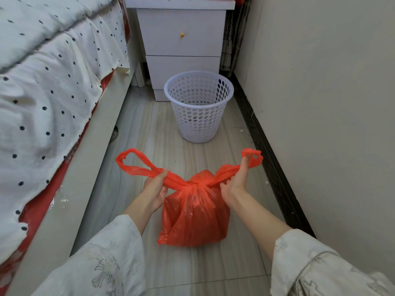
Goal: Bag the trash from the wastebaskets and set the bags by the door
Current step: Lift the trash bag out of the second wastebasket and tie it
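My left hand [154, 190] gripping one handle of the red bag [195, 212], my right hand [234, 184] gripping the other, knot between them, bag on the floor [136, 135], white wastebasket [198, 107] beyond my hands

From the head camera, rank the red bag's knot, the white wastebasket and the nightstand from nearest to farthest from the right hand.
From the right hand:
1. Knot of the red bag, just to its left, between both hands.
2. Wastebasket, ahead on the floor, upright.
3. Nightstand, behind the wastebasket, beside the bed.
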The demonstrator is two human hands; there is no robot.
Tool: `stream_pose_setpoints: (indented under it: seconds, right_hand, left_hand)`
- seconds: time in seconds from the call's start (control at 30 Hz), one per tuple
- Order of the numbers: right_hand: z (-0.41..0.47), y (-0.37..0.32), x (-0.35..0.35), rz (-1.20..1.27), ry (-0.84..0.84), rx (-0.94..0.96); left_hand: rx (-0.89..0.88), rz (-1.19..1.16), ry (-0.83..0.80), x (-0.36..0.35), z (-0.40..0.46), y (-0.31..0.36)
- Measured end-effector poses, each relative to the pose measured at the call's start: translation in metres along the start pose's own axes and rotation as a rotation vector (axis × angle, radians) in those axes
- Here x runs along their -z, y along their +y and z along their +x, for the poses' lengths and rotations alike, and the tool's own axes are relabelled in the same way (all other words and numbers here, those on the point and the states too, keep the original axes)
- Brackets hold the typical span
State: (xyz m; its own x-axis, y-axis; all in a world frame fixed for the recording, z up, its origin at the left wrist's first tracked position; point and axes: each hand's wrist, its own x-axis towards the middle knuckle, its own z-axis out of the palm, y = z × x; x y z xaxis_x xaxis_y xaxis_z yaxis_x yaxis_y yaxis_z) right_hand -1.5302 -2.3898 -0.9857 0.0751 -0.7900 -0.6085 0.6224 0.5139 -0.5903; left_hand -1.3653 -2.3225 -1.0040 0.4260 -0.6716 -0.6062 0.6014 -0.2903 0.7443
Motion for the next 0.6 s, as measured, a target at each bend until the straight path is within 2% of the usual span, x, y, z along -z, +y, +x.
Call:
stream_pose_setpoints:
  seconds: [0.1, 0.2, 0.23, 0.3, 0.37, 0.43, 0.53, 0.6]
  right_hand:
    - [0.005, 0.014, 0.006, -0.233, -0.047, 0.052]
    - [0.005, 0.024, 0.005, -0.505, 0.011, 0.184]
    - [0.005, 0.024, 0.000, -0.512, 0.025, 0.203]
    - [0.005, 0.020, -0.010, -0.342, 0.014, 0.128]
    - [0.007, 0.014, -0.013, -0.150, 0.007, 0.047]
    - [0.005, 0.006, -0.007, -0.116, -0.002, 0.003]
    - [-0.001, -0.009, 0.000, -0.257, -0.071, -0.001]
    - [-0.006, -0.014, -0.001, -0.505, -0.152, 0.076]
  left_hand:
    - [-0.021, -0.060, -0.032, -0.002, -0.003, -0.001]
    - [-0.051, -0.173, -0.071, -0.005, -0.005, -0.002]
    - [-0.053, -0.221, -0.089, -0.008, -0.006, -0.001]
    - [-0.057, -0.263, -0.112, -0.015, -0.009, 0.001]
    - [-0.062, -0.253, -0.118, -0.017, -0.010, 0.003]
    - [-0.078, -0.187, -0.115, -0.015, -0.011, 0.008]
    - [-0.146, -0.048, -0.129, -0.015, -0.011, 0.018]
    - [-0.186, 0.058, -0.146, -0.019, -0.014, 0.019]
